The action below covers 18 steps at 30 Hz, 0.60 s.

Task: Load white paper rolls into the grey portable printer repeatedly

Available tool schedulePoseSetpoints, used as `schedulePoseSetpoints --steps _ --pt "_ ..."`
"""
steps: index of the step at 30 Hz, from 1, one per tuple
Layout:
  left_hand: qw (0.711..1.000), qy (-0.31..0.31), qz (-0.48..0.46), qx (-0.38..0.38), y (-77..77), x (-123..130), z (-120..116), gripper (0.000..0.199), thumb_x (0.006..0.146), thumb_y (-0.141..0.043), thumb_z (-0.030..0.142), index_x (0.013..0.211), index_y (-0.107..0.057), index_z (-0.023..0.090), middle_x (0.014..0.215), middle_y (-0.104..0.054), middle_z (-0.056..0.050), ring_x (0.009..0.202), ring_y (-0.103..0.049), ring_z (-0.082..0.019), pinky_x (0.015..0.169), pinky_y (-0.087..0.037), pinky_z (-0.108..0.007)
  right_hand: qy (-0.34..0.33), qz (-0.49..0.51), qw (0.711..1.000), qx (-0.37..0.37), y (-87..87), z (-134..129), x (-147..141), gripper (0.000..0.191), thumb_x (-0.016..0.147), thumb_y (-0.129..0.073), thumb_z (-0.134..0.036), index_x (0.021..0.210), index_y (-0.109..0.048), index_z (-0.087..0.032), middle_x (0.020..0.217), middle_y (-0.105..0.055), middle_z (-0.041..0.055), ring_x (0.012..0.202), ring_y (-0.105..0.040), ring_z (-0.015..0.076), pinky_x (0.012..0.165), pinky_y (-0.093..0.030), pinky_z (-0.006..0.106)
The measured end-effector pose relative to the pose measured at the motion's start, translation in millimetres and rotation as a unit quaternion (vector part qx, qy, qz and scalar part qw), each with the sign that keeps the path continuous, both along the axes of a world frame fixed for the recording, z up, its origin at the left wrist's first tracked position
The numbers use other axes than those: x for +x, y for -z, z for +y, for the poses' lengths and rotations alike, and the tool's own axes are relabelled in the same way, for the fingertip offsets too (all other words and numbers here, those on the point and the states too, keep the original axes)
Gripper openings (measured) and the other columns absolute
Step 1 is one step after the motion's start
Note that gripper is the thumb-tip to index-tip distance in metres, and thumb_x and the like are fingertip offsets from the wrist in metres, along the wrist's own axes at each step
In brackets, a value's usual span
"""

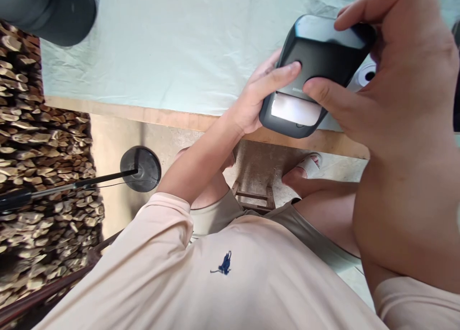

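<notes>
A dark, rounded handheld device (319,59), which looks like a portable label printer, is held tilted above the table edge. It has a glossy panel at its far end and a pale, shiny rectangle at its near end. My left hand (257,92) is closed around its left side, thumb on the top face, other fingers hidden beneath. My right hand (398,76) grips it from the right, thumb on the face near the pale rectangle and a finger at the far glossy panel. Behind the right hand, a white roll (362,75) with a dark core is partly covered.
A table with a pale green cloth (161,47) and a wooden edge (143,111) lies in front. A dark rounded object (50,13) stands at its far left. Below are a round black stand base (141,169), stacked firewood (46,176) and a wooden stool (253,195).
</notes>
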<state>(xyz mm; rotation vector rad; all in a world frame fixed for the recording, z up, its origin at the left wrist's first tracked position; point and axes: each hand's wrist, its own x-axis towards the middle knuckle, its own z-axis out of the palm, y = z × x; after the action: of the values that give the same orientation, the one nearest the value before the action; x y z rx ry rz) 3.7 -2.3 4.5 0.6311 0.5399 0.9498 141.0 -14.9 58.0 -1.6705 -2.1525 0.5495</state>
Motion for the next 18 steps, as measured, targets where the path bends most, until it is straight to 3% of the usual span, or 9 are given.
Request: schedulePoseSetpoints --steps 3,6,8,12,15,18 --pt "0.996 -0.002 0.013 -0.085 11.9 -6.6 5.7 0.031 0.068 -0.041 0.041 0.082 -0.049 0.015 0.062 -0.052 0.000 0.077 -0.056 -0.013 0.054 -0.042 -0.016 0.014 -0.024 1.000 -0.012 -2.3 2.7 2.2 0.050 0.062 -0.041 -0.046 0.106 -0.033 -0.024 0.108 -0.034 -0.0040 0.105 -0.034 0.0036 0.089 -0.033 0.018" --pt "0.982 -0.051 0.045 -0.177 29.2 -13.2 12.2 0.026 0.060 -0.053 0.038 0.071 -0.047 0.014 0.058 -0.052 0.000 0.083 -0.055 -0.014 0.060 -0.045 -0.016 -0.025 -0.015 1.000 -0.009 -1.9 3.9 3.9 0.051 0.063 -0.041 -0.044 0.109 -0.031 -0.025 0.114 -0.028 -0.0031 0.111 -0.029 0.0030 0.090 -0.034 0.015" --pt "0.980 -0.087 0.041 -0.176 38.6 -14.5 14.8 0.022 0.060 -0.055 0.032 0.069 -0.046 0.014 0.057 -0.051 0.001 0.081 -0.055 -0.013 0.061 -0.046 -0.016 -0.043 0.000 0.999 -0.012 -1.2 3.3 3.6 0.050 0.063 -0.043 -0.039 0.110 -0.029 -0.026 0.117 -0.024 -0.0023 0.113 -0.028 0.0018 0.089 -0.035 0.013" --pt "0.986 -0.094 0.015 -0.137 45.9 -11.1 14.4 0.017 0.061 -0.054 0.028 0.066 -0.045 0.015 0.057 -0.049 0.004 0.067 -0.055 -0.007 0.057 -0.044 -0.014 -0.032 0.003 0.999 -0.023 -2.5 0.3 1.8 0.053 0.061 -0.046 -0.037 0.110 -0.029 -0.029 0.117 -0.023 -0.0031 0.116 -0.025 0.0030 0.082 -0.037 0.012" --pt "0.990 -0.086 0.003 -0.115 42.6 -9.8 12.5 0.016 0.062 -0.054 0.028 0.068 -0.046 0.015 0.058 -0.049 0.004 0.061 -0.053 -0.004 0.057 -0.044 -0.013 -0.038 0.016 0.999 0.002 -2.5 -1.6 4.3 0.053 0.060 -0.047 -0.039 0.110 -0.028 -0.033 0.116 -0.025 -0.0045 0.115 -0.027 0.0043 0.079 -0.038 0.014" --pt "0.989 -0.051 0.017 -0.135 31.2 -9.6 10.9 0.023 0.061 -0.054 0.035 0.069 -0.048 0.015 0.060 -0.051 0.002 0.078 -0.055 -0.010 0.061 -0.044 -0.014 -0.007 0.053 0.998 0.019 4.0 -1.0 14.0 0.040 0.067 -0.037 -0.045 0.105 -0.033 -0.033 0.108 -0.033 -0.0032 0.110 -0.032 0.0042 0.078 -0.038 0.015"
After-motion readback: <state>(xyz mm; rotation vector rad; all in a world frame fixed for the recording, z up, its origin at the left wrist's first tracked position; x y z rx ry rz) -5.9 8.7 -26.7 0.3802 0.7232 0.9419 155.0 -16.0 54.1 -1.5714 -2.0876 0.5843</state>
